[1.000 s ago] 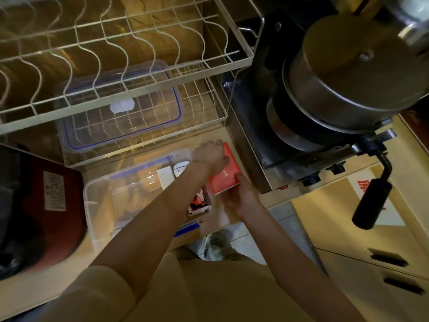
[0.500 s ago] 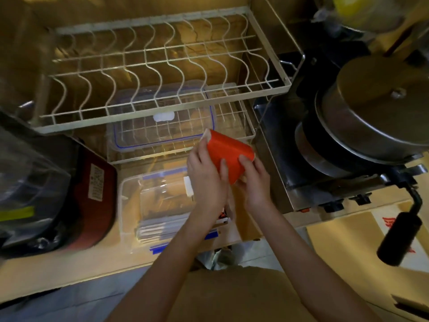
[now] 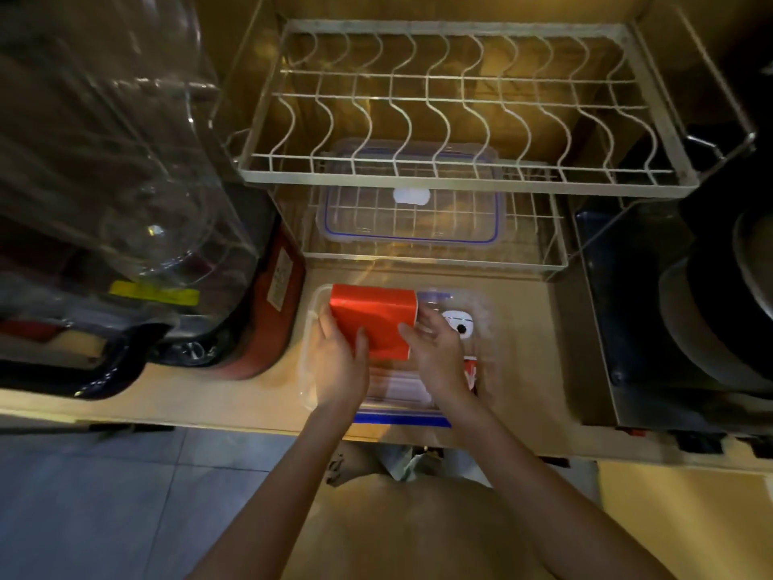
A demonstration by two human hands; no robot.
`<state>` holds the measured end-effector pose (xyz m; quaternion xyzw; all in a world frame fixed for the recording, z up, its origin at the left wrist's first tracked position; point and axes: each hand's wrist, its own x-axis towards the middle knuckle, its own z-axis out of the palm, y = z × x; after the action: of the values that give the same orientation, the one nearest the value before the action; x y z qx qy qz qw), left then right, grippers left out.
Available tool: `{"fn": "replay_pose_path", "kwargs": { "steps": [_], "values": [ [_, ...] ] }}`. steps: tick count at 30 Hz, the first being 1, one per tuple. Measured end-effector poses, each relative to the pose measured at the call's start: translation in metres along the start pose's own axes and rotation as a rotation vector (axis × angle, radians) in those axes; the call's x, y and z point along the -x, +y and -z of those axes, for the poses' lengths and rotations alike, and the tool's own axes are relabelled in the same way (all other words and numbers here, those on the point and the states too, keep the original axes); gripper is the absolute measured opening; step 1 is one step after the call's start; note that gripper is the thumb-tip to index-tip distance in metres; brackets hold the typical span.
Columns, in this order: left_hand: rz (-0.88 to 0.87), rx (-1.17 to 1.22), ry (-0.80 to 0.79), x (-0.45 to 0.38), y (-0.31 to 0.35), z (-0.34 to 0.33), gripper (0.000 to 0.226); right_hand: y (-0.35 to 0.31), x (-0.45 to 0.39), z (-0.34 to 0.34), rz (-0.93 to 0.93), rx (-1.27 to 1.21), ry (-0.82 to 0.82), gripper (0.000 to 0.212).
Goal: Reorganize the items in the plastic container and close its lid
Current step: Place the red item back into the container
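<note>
The clear plastic container (image 3: 308,324) is sitting open on the wooden counter (image 3: 523,370), at the counter's near edge, and serves as the reference for everything below. A red box (image 3: 372,318) is lying over the container's far-left portion, its long side running left to right. The left hand (image 3: 341,366) is gripping the red box from the near-left side, thumb curled up onto the box's top face and fingers wrapped round its left end. The right hand (image 3: 435,353) is resting against the box's right end with fingers spread and only lightly bent, touching rather than clasping. Inside the container, just right of the red box, a small white device with a dark round spot (image 3: 459,324) is lying near the far wall; a red-and-white packet (image 3: 472,372) is showing at the near-right, partly hidden by the right wrist. Pale flat items are lying in the container's near half, too blurred to identify. A blue strip (image 3: 401,419) is running along the container's near edge. The clear lid with a blue seal (image 3: 412,217) is lying apart, beyond the container, on the lower shelf of a white wire dish rack (image 3: 460,177). Left of the container, a dark red appliance (image 3: 267,324) is standing. Right of it, a stove with a metal pot (image 3: 728,311) is standing.
</note>
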<state>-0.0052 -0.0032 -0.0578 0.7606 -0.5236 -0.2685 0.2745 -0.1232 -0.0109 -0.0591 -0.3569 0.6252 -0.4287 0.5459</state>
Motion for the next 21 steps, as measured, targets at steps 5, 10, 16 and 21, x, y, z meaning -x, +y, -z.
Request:
{"fn": "replay_pose_path", "kwargs": {
  "steps": [5, 10, 16, 21],
  "values": [
    [0.064, -0.103, -0.141, -0.011, -0.015, -0.001, 0.066, 0.018, -0.006, -0.012, -0.045, 0.116, 0.023, 0.034],
    [0.060, -0.191, -0.233, -0.017, -0.026, -0.006, 0.078, 0.019, -0.010, -0.021, -0.068, 0.211, 0.040, 0.030],
    [0.036, -0.251, -0.340, -0.012, -0.028, -0.009, 0.089, 0.018, -0.016, -0.022, -0.078, 0.300, 0.092, 0.027],
    [0.020, -0.307, -0.363, -0.011, -0.025, -0.007, 0.085, 0.031, -0.022, -0.021, -0.037, 0.343, 0.075, 0.033]
  ]
}}
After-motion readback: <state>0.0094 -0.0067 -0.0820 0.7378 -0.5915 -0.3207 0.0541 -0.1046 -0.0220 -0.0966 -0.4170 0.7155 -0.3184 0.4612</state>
